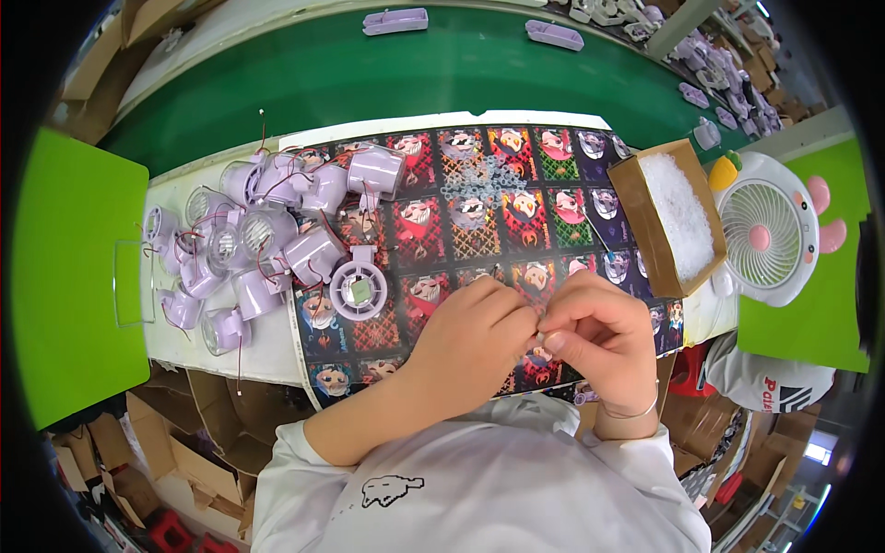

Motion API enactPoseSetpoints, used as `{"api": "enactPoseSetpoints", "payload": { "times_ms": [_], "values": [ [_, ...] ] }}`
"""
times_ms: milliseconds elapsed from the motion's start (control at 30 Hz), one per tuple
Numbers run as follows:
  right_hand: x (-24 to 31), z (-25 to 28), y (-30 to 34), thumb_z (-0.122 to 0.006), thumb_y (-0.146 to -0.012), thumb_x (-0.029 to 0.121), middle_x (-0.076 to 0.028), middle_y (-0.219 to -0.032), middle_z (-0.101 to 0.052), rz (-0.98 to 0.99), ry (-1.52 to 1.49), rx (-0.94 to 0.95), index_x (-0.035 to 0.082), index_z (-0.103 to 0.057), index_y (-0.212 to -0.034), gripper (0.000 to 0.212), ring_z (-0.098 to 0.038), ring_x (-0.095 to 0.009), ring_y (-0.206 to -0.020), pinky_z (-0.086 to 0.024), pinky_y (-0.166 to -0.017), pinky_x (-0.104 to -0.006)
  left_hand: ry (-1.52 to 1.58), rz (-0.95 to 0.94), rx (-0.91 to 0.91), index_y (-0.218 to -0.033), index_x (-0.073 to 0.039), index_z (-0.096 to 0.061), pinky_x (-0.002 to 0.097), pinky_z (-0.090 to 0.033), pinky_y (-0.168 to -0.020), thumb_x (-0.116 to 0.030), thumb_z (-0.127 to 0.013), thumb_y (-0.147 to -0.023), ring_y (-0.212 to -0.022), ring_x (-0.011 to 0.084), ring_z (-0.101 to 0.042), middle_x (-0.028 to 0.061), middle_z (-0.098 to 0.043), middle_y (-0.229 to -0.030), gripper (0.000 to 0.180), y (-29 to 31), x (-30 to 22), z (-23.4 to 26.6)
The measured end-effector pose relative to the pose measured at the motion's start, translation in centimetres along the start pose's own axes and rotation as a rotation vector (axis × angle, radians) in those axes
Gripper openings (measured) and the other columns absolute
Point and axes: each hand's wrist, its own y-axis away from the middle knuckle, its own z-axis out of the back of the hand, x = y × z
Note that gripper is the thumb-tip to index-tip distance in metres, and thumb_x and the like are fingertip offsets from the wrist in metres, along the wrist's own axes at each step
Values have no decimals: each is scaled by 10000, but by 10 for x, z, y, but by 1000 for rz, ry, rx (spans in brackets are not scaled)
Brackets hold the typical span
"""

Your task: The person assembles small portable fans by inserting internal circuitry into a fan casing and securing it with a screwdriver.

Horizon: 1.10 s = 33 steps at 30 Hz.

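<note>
Green belt (323, 88) up top, patterned mat (419, 230) on the desk (277, 355). Lower centre, I see right hand (604, 336) pinching a tiny piece (541, 337); left hand (479, 341) curls against it, grip hidden, probably bracing. Purple housings (311, 255) frame left, clear bits (484, 178) upper centre, presumably placed for reach.

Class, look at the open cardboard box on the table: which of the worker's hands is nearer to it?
The right. The right hand is just left of the box and nearer the body; the left hand is farther left.
</note>
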Motion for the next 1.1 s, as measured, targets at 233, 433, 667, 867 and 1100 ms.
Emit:
{"api": "enactPoseSetpoints", "payload": {
  "times_ms": [233,433,667,867,1100],
  "values": [
    [-3,-8,4,-715,-780,-62,-104,-869,-612,406,644,-129,-5,-700,-955,185,-604,-203,-685,-493,-591,-292,-162,1,-9,-873,-45,-578,406,-468,-714,-127,-678,-773,-794,281,-552,84,-565,-806,163,-4,2,-7],
    [-4,-10,3,-690,-778,-73,-115,-807,-596,351,621,-186,-22,-659,-882,119,-588,-210,-666,-474,-570,-297,-227,-194,-215,-928,-26,-600,421,-528,-754,-134,-654,-778,-750,291,-604,97,-578,-762,193,1,13,-20],
    [-59,-6,-9,-416,-1032,49,-61,-858,-582,81,-503,-371,-8,-535,-1067,137,-545,-118,-708,-467,-641,-266,1,314,-198,-1035,13,-622,445,-478,-824,10,-612,-788,-953,374,-594,185,-603,-1050,247,23,31,-40],
    [-76,-18,-10,-571,-919,-35,-49,-922,-603,25,135,-207,17,-661,-1042,161,-554,-84,-758,-459,-639,-241,218,360,-205,-1166,23,-627,405,-486,-861,2,-551,-814,-988,344,-621,189,-638,-1073,361,22,39,-46],
    [-71,-21,-16,-672,-747,-88,-112,-932,-607,380,680,-168,17,-681,-962,240,-619,-267,-776,-520,-672,-337,308,345,-175,-1179,30,-632,384,-499,-847,25,-533,-814,-962,313,-645,179,-662,-1051,378,23,45,-42]
  ]
}}
